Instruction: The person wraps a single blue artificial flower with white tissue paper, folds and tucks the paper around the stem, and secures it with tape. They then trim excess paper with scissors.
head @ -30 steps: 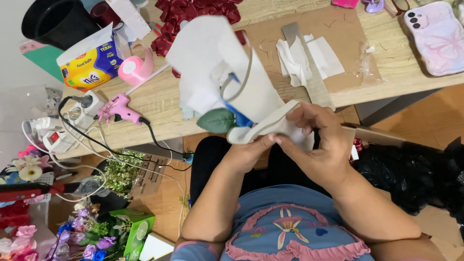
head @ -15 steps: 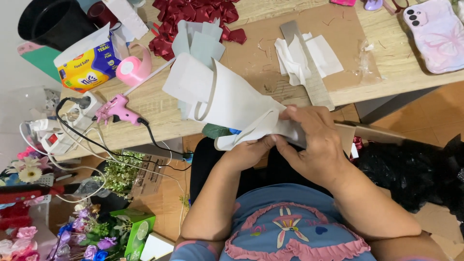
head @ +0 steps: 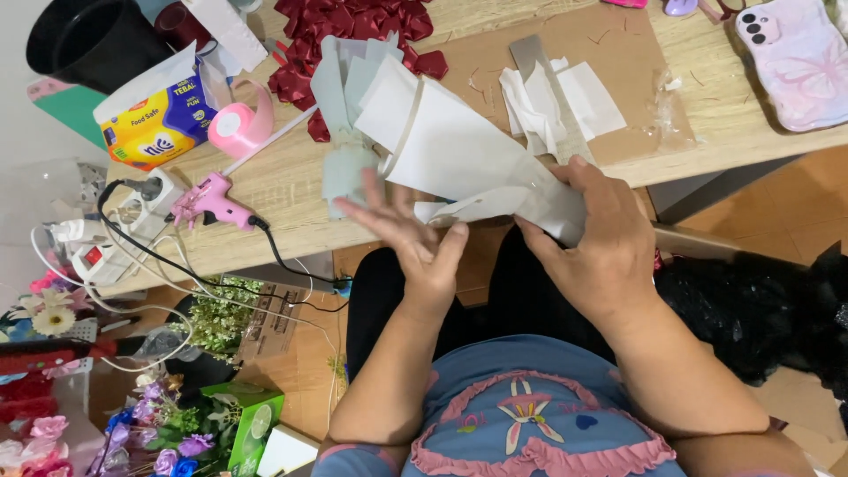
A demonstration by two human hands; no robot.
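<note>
A cone-shaped bouquet wrap of white and pale grey-green paper (head: 442, 146) lies tilted over the table's near edge, its wide mouth pointing up-left. My right hand (head: 601, 243) grips the narrow lower end of the cone. My left hand (head: 415, 238) is spread open, fingers apart, just under the cone's white paper, touching or nearly touching a loose flap. Dark red ribbon bows (head: 353, 31) lie on the table beyond the cone's mouth.
On the wooden table (head: 283, 185) sit a pink glue gun (head: 208, 203), a pink ribbon roll (head: 237, 125), a tissue box (head: 159, 119), a black bucket (head: 84, 40), white paper scraps (head: 565, 102) on cardboard, and a phone (head: 799, 62). Cables, a power strip and artificial flowers (head: 62, 309) crowd the left floor.
The cone has swung down from upright to lying over the table. My left hand let go of its base and opened flat beneath it. My right hand keeps its grip.
</note>
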